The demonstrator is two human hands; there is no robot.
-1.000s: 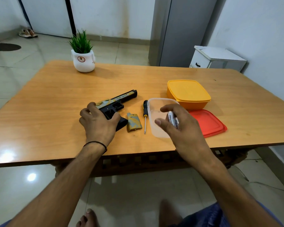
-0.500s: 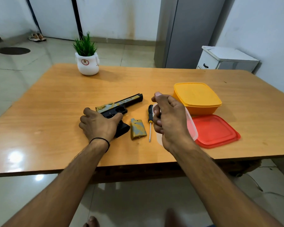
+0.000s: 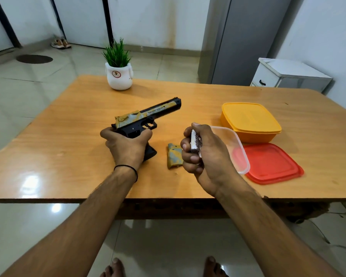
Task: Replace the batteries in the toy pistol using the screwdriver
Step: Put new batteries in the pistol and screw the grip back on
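The left hand curls its fingers round the grip of the toy pistol, propping it on the table beside its loose cover, seemingly so the right hand, fingers clenched round batteries, can load them.

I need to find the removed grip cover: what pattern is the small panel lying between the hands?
The panel is mottled gold and grey camouflage; head view.

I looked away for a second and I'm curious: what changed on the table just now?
The right hand carried the white batteries leftward, away from the clear plastic tub, toward the black-and-tan toy pistol. The left hand, gripping the pistol's handle, tipped it up from lying flat. The camouflage battery cover, orange lidded box and red lid stayed put.
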